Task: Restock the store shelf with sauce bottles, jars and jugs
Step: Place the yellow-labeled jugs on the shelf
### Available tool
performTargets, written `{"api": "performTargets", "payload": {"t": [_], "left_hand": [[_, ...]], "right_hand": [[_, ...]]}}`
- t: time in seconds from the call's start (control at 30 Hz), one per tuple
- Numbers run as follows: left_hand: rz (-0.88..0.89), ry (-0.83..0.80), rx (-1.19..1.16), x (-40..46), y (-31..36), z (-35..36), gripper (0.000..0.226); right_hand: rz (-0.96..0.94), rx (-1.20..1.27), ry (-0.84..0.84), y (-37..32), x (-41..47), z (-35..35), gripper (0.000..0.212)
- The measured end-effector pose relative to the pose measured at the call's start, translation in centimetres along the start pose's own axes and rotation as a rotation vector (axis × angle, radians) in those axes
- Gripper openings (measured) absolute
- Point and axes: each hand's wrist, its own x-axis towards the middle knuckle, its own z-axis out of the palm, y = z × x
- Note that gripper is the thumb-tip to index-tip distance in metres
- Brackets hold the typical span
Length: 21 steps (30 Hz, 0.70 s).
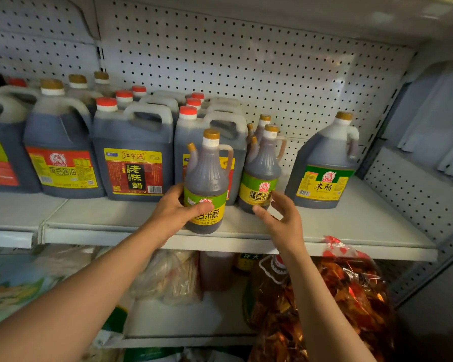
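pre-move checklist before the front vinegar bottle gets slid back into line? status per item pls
1. Left hand grips front bottle: ok.
2. Bottle upright, base on shelf: ok.
3. Cap on: ok.
4. Right hand free: ok, open by the second bottle; contact cannot tell.
5. Room behind front bottle: not ok, jug directly behind.
6. Label faces out: ok.

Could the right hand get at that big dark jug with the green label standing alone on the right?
Probably yes: the right hand holds nothing, and bare white shelf lies between it and the big green-labelled dark jug.
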Motion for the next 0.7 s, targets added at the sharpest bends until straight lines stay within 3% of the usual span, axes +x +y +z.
{"api": "performTargets", "payload": {"t": [0.3,0.47,0.7], "left_hand": [[0.024,-0.128,0.060,0.4,2.2,5.7,0.068],[0.046,-0.166,0.091,0.5,3.3,8.5,0.080],[0.037,-0.227,0.078,0.1,4.2,9.5,0.077]], "right_hand": [[-0.035,0.038,-0.266,-0.7,-2.0,-1.2,0.065],[-0.024,0.075,-0.214,-0.9,-2.4,-1.8,0.073],[-0.004,0.070,-0.148,-1.1,-2.5,-2.4,0.073]]}}
